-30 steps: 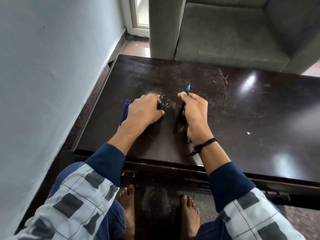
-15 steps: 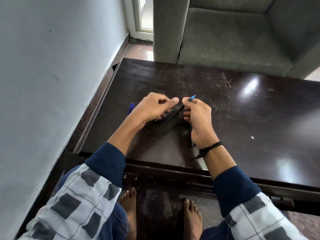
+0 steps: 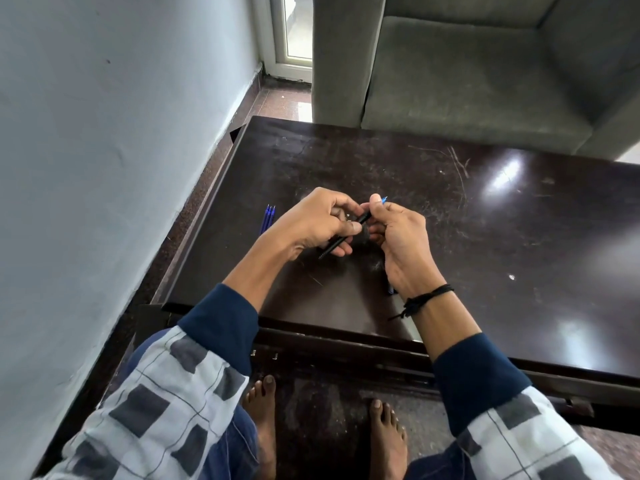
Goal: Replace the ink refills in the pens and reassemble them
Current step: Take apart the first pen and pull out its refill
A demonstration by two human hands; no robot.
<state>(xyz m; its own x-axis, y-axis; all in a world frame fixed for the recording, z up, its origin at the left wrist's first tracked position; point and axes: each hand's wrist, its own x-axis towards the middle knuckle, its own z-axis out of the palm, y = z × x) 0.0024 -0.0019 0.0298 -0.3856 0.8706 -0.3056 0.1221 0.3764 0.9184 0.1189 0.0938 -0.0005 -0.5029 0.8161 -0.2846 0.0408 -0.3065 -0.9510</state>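
Both hands are raised a little above the dark table (image 3: 485, 237). My left hand (image 3: 311, 223) grips a thin black pen barrel (image 3: 341, 239) that slants from lower left to upper right. My right hand (image 3: 398, 233) pinches the barrel's upper end, and a blue refill tip (image 3: 384, 200) sticks out past its fingers. Three blue refills (image 3: 267, 218) lie side by side on the table, left of my left hand. A bit of another blue pen part (image 3: 391, 289) shows under my right wrist; the rest is hidden.
A pale wall (image 3: 104, 168) runs close along the table's left edge. A grey armchair (image 3: 485, 81) stands behind the far edge. My bare feet (image 3: 263, 410) rest on the floor below the near edge.
My left hand left the table surface by the refills and came to the pen. Both hands lifted and met over the table, now gripping the black barrel together.
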